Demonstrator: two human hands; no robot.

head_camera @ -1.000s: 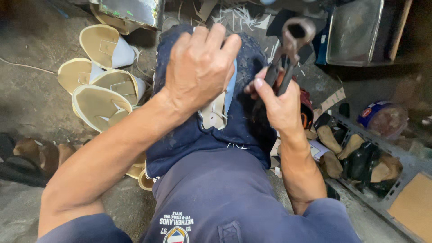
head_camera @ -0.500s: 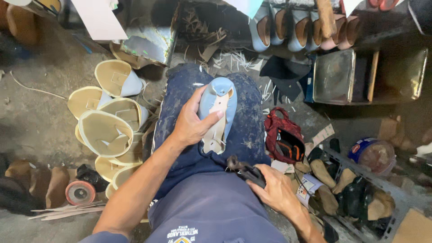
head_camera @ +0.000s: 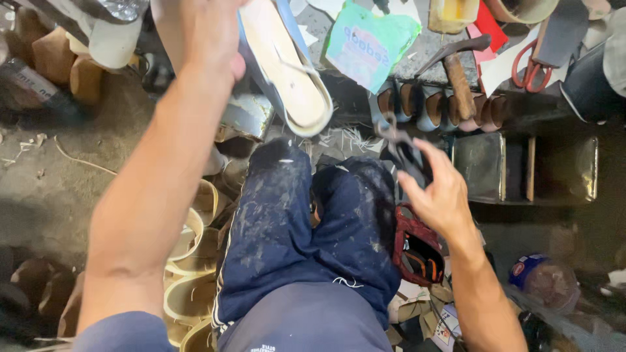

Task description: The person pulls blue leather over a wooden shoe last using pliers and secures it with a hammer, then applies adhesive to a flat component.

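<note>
left hand (head_camera: 208, 39) raised shoe (head_camera: 287, 72) off lap: cream insole, blue edge.

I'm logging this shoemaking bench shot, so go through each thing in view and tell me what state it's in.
Left hand: raised, gripping the shoe.
Pale blue shoe with cream insole: lifted, sole side facing the camera.
Right hand: closed around the pincers.
Dark metal pincers: held, whether the jaws are open cannot be told.
Wooden-handled hammer: lying on the bench, untouched.
Red-handled scissors: lying on the bench.

left hand (head_camera: 205, 36) raised gripping, right hand (head_camera: 438, 192) clasped
</note>
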